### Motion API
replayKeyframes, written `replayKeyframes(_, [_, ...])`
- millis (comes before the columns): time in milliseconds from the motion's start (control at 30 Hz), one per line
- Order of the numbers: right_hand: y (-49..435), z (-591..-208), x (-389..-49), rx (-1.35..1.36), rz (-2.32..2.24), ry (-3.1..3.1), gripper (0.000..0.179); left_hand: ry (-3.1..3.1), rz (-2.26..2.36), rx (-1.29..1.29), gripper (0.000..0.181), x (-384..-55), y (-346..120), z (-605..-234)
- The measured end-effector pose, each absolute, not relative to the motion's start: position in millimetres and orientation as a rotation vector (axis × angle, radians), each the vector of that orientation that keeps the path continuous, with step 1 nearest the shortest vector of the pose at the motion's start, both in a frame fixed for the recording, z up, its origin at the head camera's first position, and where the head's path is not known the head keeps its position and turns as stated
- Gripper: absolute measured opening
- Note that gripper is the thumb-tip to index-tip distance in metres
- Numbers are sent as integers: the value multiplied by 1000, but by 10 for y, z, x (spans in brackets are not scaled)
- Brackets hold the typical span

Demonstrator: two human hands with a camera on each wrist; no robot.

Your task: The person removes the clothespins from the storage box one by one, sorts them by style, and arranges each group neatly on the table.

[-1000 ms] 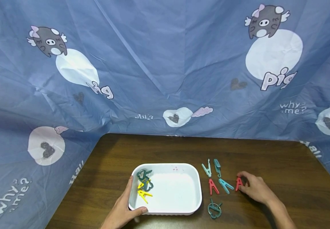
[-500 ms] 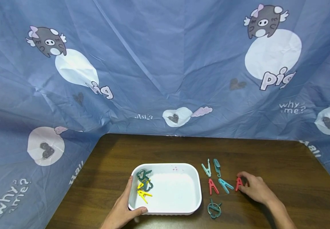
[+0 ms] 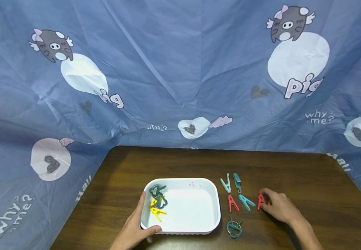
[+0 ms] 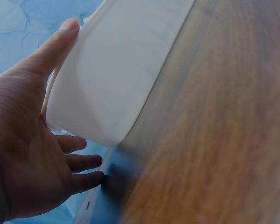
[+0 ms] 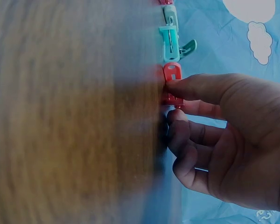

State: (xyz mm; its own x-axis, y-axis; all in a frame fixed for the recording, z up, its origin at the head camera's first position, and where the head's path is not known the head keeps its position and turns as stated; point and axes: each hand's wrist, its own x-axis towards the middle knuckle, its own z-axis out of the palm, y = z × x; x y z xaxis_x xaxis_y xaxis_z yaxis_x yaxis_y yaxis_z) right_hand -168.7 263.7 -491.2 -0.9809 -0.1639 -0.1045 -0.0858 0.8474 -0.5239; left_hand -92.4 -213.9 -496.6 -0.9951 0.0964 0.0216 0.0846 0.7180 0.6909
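Note:
My left hand point(image 3: 133, 222) grips the near-left corner of a white plastic tray point(image 3: 180, 232), thumb on the front rim and fingers along the left side. In the left wrist view the tray wall point(image 4: 112, 70) hides part of the fingers. Two yellow clothespins point(image 3: 158, 213) and two dark green cloud-shaped clips point(image 3: 157, 190) lie in the tray's left part. On the right, my right hand point(image 3: 281, 207) pinches a red clothespin point(image 3: 261, 201) between thumb and fingers, low at the table; the right wrist view shows the thumb across this red clothespin point(image 5: 171, 71).
Between tray and right hand lie a pale green clothespin point(image 3: 226, 184), a teal hooked clip point(image 3: 237, 182), another red clothespin point(image 3: 232, 203), a light blue clothespin point(image 3: 246, 202) and a green cloud-shaped clip point(image 3: 234, 229). A blue printed curtain point(image 3: 155, 69) hangs behind the brown table point(image 3: 167, 163).

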Motion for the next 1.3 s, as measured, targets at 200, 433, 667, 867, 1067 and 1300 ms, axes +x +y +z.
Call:
replayKeyframes(200, [2636, -4930, -1685, -210, -788, 2895, 41, 2874, 1177, 149, 122, -927, -2151, -4974])
replayKeyframes(433, [2634, -4941, -1674, -232, -806, 2903, 43, 2900, 1162, 159, 122, -930, -2153, -4987])
replayKeyframes(667, [2647, -4935, -1647, -221, -869, 2866, 45, 2823, 1227, 122, 122, -935, -2143, -4961])
replayKeyframes(867, [2661, -4952, -1642, -281, -893, 2894, 30, 2805, 1250, 103, 122, -943, -2140, -4958])
replayKeyframes(1067, [2656, -4959, -1639, -294, -865, 2896, 23, 2797, 1245, 82, 122, -947, -2136, -4956])
replayKeyframes(1300, [2648, -4941, -1634, -267, -862, 2889, 23, 2788, 1241, 73, 122, -955, -2131, -4954])
